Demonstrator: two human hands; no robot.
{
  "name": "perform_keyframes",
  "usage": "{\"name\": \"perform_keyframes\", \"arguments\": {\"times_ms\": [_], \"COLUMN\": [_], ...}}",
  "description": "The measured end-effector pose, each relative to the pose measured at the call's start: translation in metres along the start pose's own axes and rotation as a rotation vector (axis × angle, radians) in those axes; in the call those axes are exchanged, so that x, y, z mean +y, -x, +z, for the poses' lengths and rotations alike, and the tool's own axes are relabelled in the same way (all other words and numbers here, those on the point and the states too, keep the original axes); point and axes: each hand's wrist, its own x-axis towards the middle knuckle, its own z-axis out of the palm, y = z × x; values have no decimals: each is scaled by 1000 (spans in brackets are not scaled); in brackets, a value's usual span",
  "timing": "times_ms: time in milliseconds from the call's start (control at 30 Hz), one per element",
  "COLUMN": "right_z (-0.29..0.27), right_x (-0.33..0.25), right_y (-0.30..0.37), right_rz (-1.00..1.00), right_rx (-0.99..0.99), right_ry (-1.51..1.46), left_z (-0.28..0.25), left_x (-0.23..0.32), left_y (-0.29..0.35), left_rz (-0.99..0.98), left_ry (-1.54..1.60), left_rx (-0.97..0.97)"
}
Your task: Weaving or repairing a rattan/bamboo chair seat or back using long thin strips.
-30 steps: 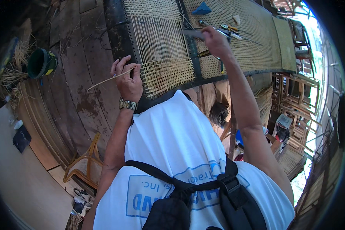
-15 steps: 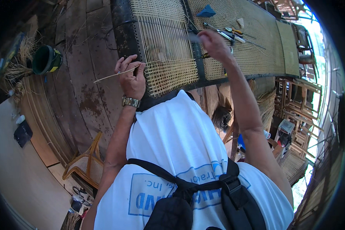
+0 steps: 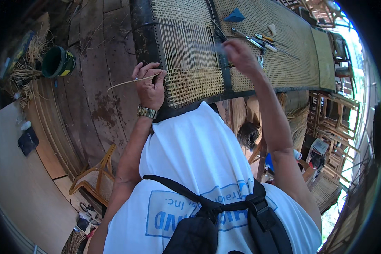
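A cane strip [image 3: 122, 84] runs from the pinched fingers of my left hand [image 3: 150, 89], at the left edge of the dark-framed panel. Beside that hand spreads the woven cane mesh [image 3: 194, 84], dense at its near end, with long parallel strands [image 3: 186, 40] further off. My right hand [image 3: 242, 59] hovers over the panel's dark middle bar, fingers closed. From it a thin, pale shape smeared by motion points left over the strands; its kind cannot be made out. A thin dark rod lies across the strands.
Right of the bar, finished cane webbing [image 3: 283, 51] carries a blue wedge-shaped piece [image 3: 235, 16] and several hand tools [image 3: 258, 42]. A dark green bucket [image 3: 57, 62] stands on the plank floor at left. A bent-cane chair [image 3: 96, 178] is lower left; wooden frames [image 3: 332, 114] stack at right.
The view has shifted slightly, so the panel sits a little further right and lower. Both hands keep nearly the same places; the strip's free end curves more, and the right hand's pale thing still blurs.
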Motion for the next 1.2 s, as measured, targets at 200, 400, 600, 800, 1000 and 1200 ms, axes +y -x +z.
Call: {"name": "perform_keyframes", "arguments": {"times_ms": [200,400,600,800,1000,1200], "right_z": [-8,-19,-6,10,-2,15], "right_x": [-2,13,7,8,-4,-7], "right_y": [-1,-8,5,2,-6,-6], "right_rz": [146,187,53,-10,91,62], "right_rx": [40,-53,-398,83,-35,-298], "right_ry": [-177,-244,-123,-61,-328,-158], "left_z": [-4,-3,-6,-7,-7,-7], "left_x": [4,2,2,2,0,-1], "left_y": [-5,-4,-4,-5,-4,-4], "left_rz": [15,28,29,52,46,41], "left_ry": [1,15,24,52,31,37], "left_rx": [-22,-27,-36,-67,-68,-63]}}
